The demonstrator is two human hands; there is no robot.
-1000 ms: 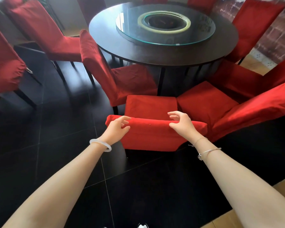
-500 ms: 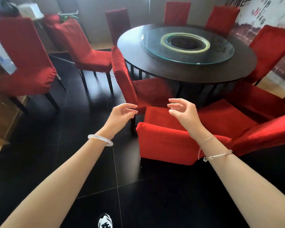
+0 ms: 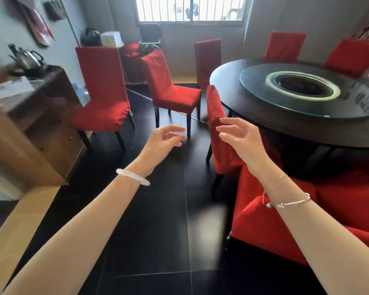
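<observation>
Room: black glossy tiled floor (image 3: 149, 220), barred window (image 3: 190, 8) in the far wall, brown wooden sideboard (image 3: 47, 116) on the left with a blurred metal kettle (image 3: 27, 58) on top.
Table: round dark wooden table (image 3: 285, 126) on the right, carrying a round glass turntable (image 3: 360, 99).
Nearest chair: red fabric-covered chair (image 3: 216, 116) stands side-on at the table's near edge, between the hands and the table.
Second chair: another red-covered seat (image 3: 262, 220) lies under the right forearm, bottom right.
Left hand (image 3: 160, 143): raised over the floor, fingers loosely curled, grasping nothing; white bangle (image 3: 132, 176) at the wrist.
Right hand (image 3: 241, 139): raised in front of the nearest chair's back, fingers relaxed, empty; whether it touches the cover cannot be told; thin silver bracelet (image 3: 290, 202) on the forearm.
</observation>
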